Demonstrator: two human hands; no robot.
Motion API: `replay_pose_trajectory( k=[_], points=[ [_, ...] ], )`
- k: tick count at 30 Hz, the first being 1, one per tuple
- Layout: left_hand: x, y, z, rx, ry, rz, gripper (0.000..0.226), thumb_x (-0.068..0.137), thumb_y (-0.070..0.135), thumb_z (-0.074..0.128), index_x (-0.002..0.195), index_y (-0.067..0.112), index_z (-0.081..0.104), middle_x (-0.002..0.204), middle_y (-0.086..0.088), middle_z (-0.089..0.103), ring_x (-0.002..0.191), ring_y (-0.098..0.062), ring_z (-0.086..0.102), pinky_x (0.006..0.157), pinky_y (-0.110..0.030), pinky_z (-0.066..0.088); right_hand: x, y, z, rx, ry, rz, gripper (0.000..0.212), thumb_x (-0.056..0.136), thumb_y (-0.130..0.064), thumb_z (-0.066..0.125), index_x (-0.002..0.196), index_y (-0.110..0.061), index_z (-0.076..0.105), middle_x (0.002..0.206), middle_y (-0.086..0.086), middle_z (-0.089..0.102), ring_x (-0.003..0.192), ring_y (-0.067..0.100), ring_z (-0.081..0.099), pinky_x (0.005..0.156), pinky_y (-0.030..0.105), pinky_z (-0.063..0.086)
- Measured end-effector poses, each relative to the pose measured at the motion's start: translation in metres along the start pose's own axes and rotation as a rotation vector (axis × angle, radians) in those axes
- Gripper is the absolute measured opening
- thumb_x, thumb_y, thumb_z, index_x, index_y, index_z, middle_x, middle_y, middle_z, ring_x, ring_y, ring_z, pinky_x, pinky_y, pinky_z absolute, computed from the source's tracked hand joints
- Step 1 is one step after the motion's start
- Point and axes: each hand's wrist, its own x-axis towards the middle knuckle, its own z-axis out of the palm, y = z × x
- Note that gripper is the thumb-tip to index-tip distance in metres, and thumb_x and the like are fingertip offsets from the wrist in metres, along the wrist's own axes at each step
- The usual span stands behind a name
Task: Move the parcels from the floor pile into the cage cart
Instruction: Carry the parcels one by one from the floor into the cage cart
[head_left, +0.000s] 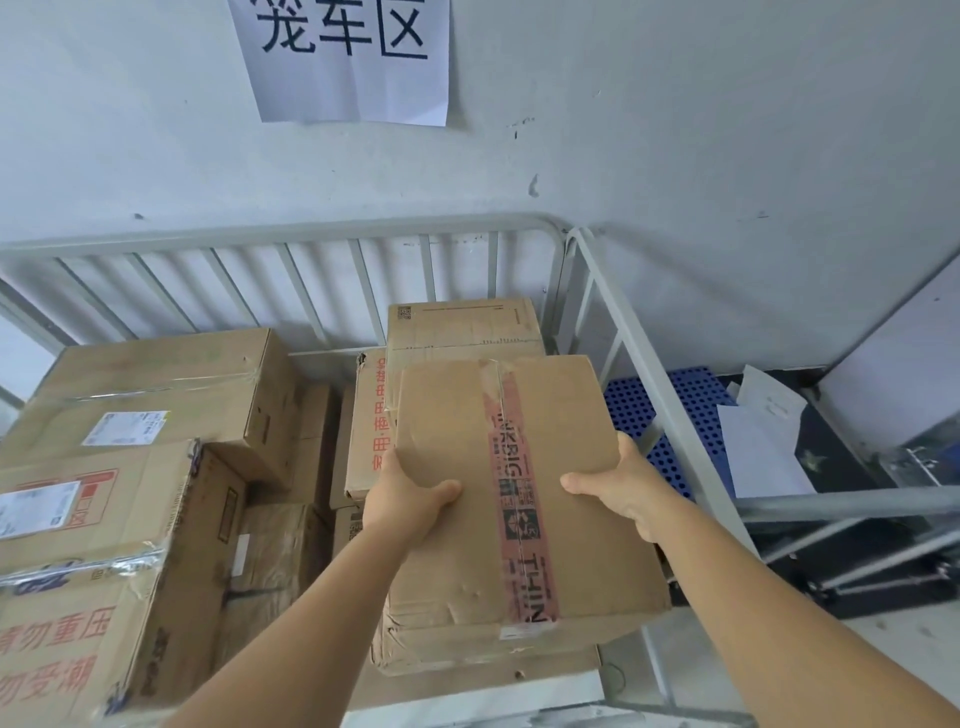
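Both hands on one parcel (519, 493), brown carton with red printed tape along its top. Left hand (410, 499) grips its left edge, thumb on top; right hand (623, 488) grips the right edge the same way. Fingers below are hidden.

Parcel sits over the right side of the cage cart (291, 234), close to the cart's right rail and in front of the back rail. Can't tell if it's already resting on the cartons underneath or held just above them.

Risks as I read it:
- Support below looks uneven: a plain carton (462, 327) behind, a red-lettered carton (371, 415) to the left, more hidden under it. Let go off-level and it tips.
- Gap between this stack and the big cartons (156, 384) along the cart's left side; a left shove could drop it in.
- Crushed near corner, may sag under later load.
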Motion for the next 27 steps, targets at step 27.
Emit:
replay_pose_trajectory(
  k=[27],
  points=[
    [-0.155,-0.107,-0.135,0.591,0.305,0.286,0.088,0.087,0.044,0.063,0.153,0.019,0.010,0.150,-0.004,0.035,0.138,-0.027,0.033,0.112,-0.042,0.032,-0.213,-0.027,0.146,-0.901,0.111,-0.673,0.104,0.087,-0.050,0.064,0.157,-0.019,-0.007,0.165,-0.001,-0.006,0.151,0.024,-0.001,0.122,0.047,0.008]
  ],
)
